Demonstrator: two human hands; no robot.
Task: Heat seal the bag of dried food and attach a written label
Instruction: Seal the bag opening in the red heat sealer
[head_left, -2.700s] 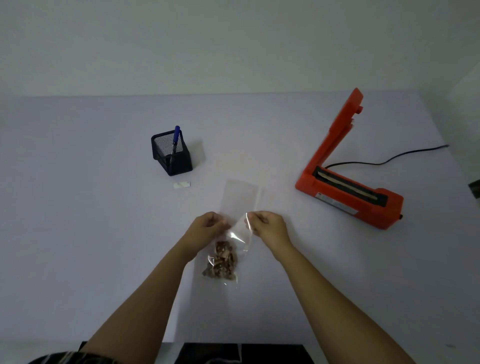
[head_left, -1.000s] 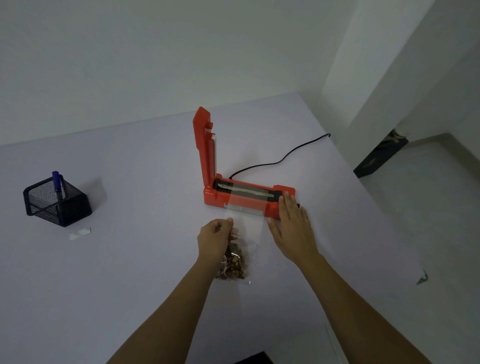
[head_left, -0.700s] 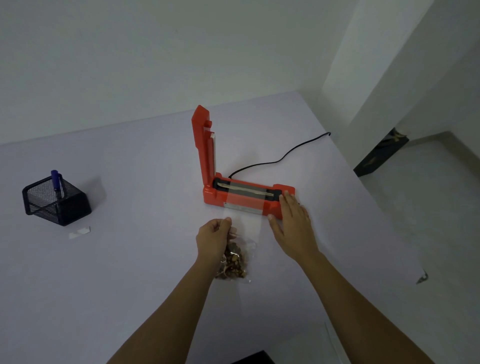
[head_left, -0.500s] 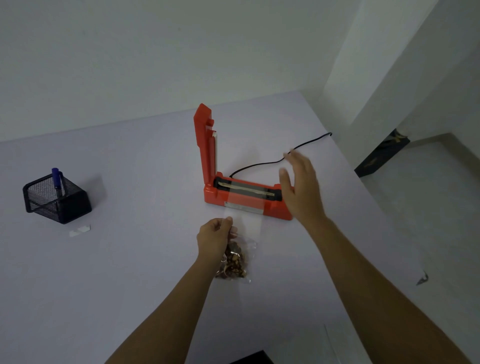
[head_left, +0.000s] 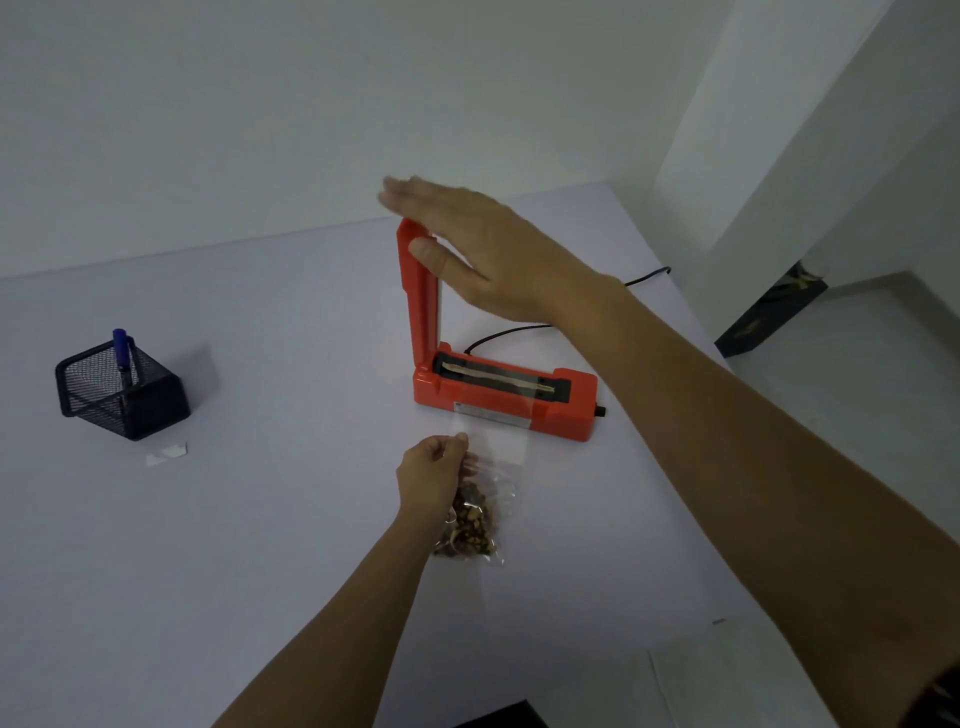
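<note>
left hand (head_left: 430, 475) fingers pinch bag (head_left: 480, 512) | right hand (head_left: 467, 244) fingers spread, seemingly at sealer (head_left: 498, 387) arm | pen cup (head_left: 122, 392) apart

A single head-worn wide-angle camera looks forward and steeply down from close above the pale matte tabletop (head_left: 260, 519), towards the white wall and right corner.

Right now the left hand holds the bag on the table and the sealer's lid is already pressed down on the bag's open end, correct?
Not quite. In the head view the sealer's lid stands upright; the right hand is only at its top.
</note>
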